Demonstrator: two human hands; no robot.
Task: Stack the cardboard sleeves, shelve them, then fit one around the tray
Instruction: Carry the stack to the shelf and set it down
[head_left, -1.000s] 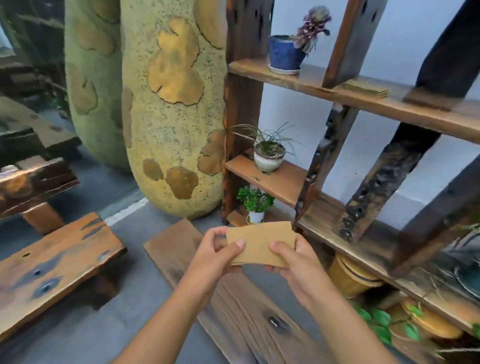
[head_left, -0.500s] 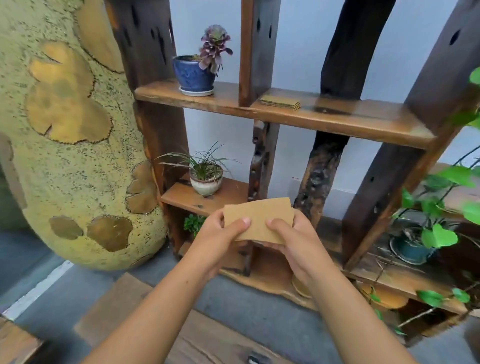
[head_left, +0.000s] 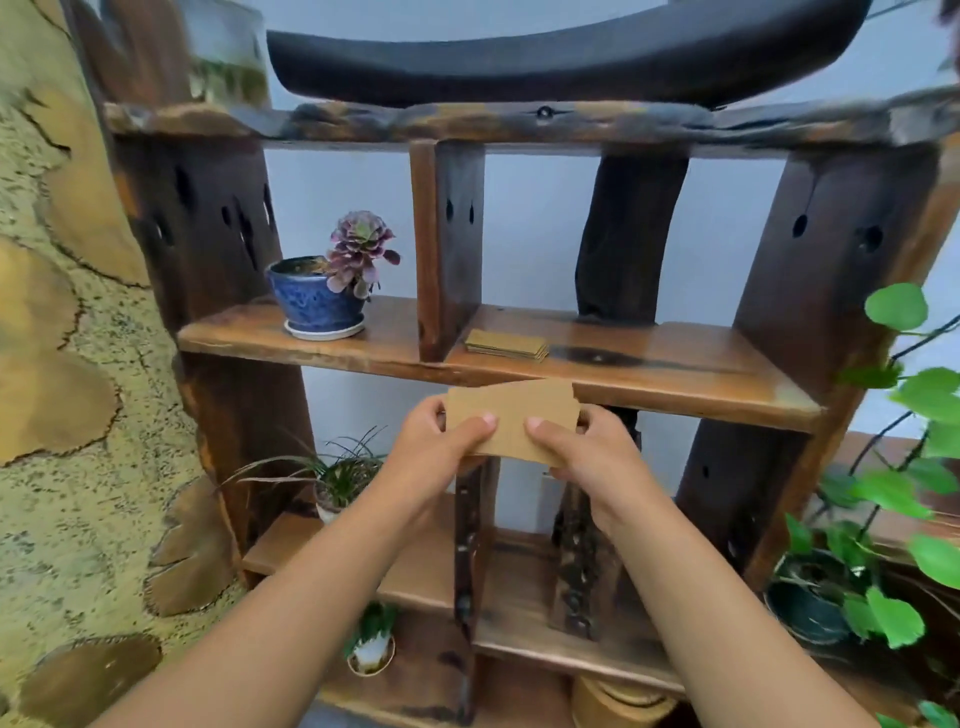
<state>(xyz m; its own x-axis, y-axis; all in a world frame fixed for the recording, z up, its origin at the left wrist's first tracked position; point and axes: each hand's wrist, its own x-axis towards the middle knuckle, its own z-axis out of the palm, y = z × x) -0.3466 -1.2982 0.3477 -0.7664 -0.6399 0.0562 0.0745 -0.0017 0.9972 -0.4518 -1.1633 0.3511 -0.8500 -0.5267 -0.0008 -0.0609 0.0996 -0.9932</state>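
Observation:
I hold a flat brown cardboard sleeve (head_left: 511, 415) in front of me with both hands. My left hand (head_left: 436, 441) grips its left end, thumb on top. My right hand (head_left: 587, 457) grips its right end the same way. The sleeve hovers just below and in front of the front edge of a wooden shelf board (head_left: 649, 364). On that board, a little behind the sleeve, lies a small stack of cardboard sleeves (head_left: 506, 344), flat beside the central upright. No tray is in sight.
A blue pot with a purple succulent (head_left: 324, 296) stands on the left half of the shelf. A central upright post (head_left: 441, 249) divides the shelf. A long black curved object (head_left: 545, 57) rests on top. Green vine leaves (head_left: 909, 415) hang at right; small potted plants (head_left: 337, 483) sit lower down.
The view has moved closer to the shelf unit and tilted up. My hands have carried the sleeve up toward the middle shelf, still gripped at both ends.

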